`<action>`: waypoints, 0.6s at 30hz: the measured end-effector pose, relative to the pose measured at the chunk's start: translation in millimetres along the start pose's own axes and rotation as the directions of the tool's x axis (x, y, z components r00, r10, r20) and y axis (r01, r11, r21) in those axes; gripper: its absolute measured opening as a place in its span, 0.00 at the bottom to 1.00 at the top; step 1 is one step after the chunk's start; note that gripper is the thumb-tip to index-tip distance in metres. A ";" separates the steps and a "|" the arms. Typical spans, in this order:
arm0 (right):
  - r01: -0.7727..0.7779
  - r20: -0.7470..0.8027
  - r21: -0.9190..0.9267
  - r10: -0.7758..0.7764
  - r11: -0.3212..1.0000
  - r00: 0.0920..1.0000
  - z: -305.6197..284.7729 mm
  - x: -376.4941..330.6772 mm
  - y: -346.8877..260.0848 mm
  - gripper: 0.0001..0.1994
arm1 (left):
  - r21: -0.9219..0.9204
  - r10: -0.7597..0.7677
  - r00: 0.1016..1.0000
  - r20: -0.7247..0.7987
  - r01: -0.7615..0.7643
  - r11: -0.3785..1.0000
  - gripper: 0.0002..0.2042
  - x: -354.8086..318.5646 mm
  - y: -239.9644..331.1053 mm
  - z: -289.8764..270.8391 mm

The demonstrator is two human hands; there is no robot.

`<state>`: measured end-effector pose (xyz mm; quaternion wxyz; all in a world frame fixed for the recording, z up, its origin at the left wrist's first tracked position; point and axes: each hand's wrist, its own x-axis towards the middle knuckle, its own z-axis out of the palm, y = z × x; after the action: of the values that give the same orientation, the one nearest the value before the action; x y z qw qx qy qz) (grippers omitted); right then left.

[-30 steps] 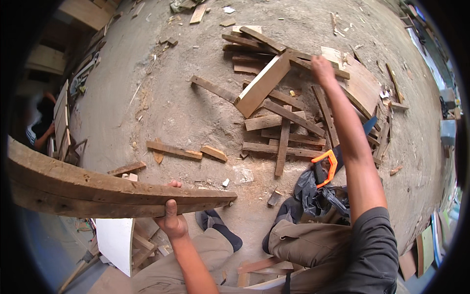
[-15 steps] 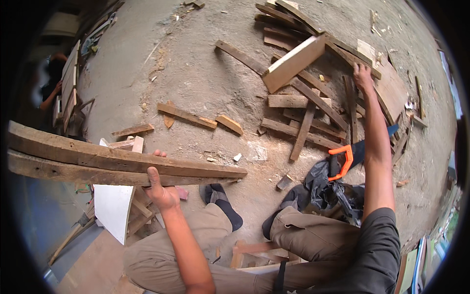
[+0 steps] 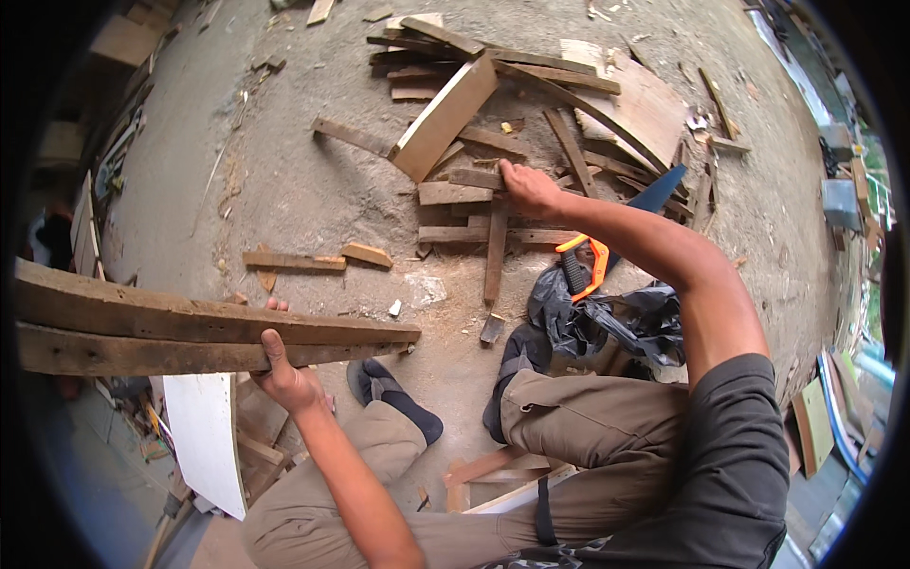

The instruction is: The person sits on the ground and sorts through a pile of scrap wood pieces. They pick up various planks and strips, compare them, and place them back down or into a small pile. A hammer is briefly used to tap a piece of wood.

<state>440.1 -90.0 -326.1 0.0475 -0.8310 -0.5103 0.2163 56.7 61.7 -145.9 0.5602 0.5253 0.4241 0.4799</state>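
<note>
My left hand (image 3: 292, 381) is closed around two long, weathered wooden planks (image 3: 190, 315), stacked one along the other, which reach from the far left to above my feet. Over the wood pile, my right hand (image 3: 534, 192) is closed on the end of a dark wooden strip (image 3: 476, 178); part of that strip is hidden by the hand. Below it lie a pale short block (image 3: 455, 193) and an upright-lying strip (image 3: 495, 256). A broad flat board (image 3: 445, 119) leans across the pile just beyond.
A handsaw with an orange handle (image 3: 599, 268) lies by a black plastic bag (image 3: 621, 322) under my right arm. Two short offcuts (image 3: 301, 261) rest left of the pile. A white panel (image 3: 204, 427) stands below the planks. Plywood (image 3: 640, 104) lies at the far right.
My right hand has drawn back left and nearer from the long dark strip at the pile's far right, and now grips another strip mid-pile. My left hand still holds the two planks; the view has shifted right.
</note>
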 end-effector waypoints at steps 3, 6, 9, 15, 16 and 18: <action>0.037 -0.066 0.099 -0.030 0.994 0.997 -11.7 -10.1 10.6 0.18 | -0.015 0.008 1.000 0.022 -0.008 1.000 0.25 -3.3 0.2 4.2; 0.016 -0.205 0.232 0.033 0.973 0.978 -30.6 -20.7 31.0 0.15 | -0.047 -0.030 0.998 0.047 0.032 0.998 0.24 -6.5 1.9 6.7; -0.091 -0.164 0.416 0.173 0.905 0.971 -58.7 -19.0 45.5 0.20 | -0.006 -0.011 0.997 0.070 0.012 1.000 0.23 -10.2 3.3 5.4; -0.170 0.100 0.640 0.138 0.749 0.985 -101.6 -34.7 9.6 0.30 | -0.022 0.038 0.992 0.117 -0.035 0.999 0.18 -12.1 7.8 13.3; -0.197 0.131 0.686 0.147 0.700 0.980 -108.9 -43.7 -8.4 0.30 | -0.039 0.038 0.992 0.124 -0.033 0.999 0.17 -12.7 8.9 15.1; -0.196 0.203 0.700 0.071 0.687 0.977 -122.8 -60.6 -41.6 0.27 | -0.051 0.031 0.990 0.140 -0.025 0.998 0.16 -13.6 12.6 14.6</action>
<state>432.4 -105.5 -184.0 0.3102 -0.7616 -0.3259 0.4665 67.4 45.5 -132.4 0.5947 0.5500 0.3641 0.4596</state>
